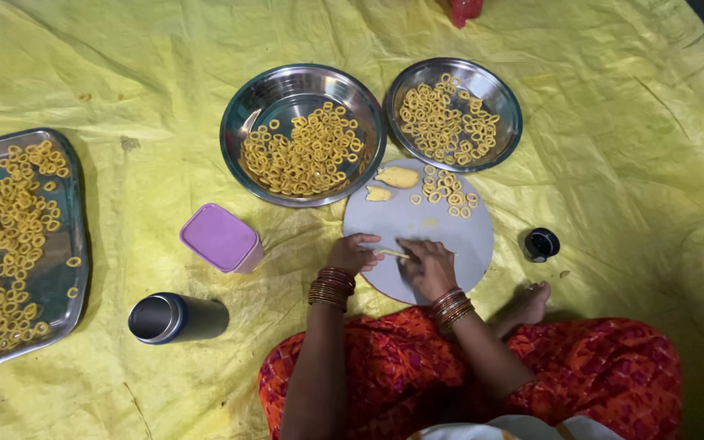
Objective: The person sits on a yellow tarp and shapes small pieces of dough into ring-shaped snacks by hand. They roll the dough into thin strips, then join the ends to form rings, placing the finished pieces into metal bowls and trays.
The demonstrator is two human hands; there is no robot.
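Rolling a thin dough strand (393,253) on the round board (458,236), the left hand (353,253) pinches one end and the right hand (428,266) presses flat on it. Finished rings fill both bowls (246,106) beyond the board; two dough lumps (398,177) at its far edge remain unshaped.

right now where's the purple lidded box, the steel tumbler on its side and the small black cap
purple lidded plastic box (220,236), head view, middle of its lid
steel tumbler lying on its side (179,318), head view, its side wall
small round black cap (541,244), head view, its top
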